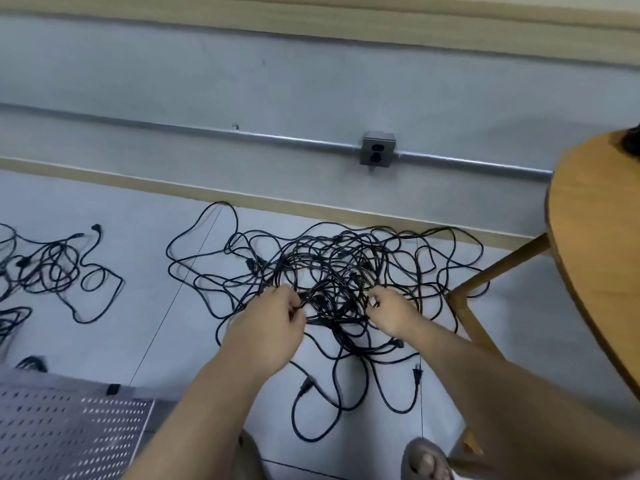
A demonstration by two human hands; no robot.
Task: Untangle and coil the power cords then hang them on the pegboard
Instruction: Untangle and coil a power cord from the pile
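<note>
A big tangle of black power cords lies on the pale floor by the wall. My left hand reaches into its near left side, fingers curled round a few strands. My right hand pinches strands at the near right of the knot. Loose plug ends trail toward me. A smaller pile of black cords lies at the far left. A grey perforated pegboard lies flat at the bottom left.
A round wooden table with slanted legs stands at the right, close to the tangle. A metal outlet box on a conduit runs along the wall. My sandalled foot shows at the bottom.
</note>
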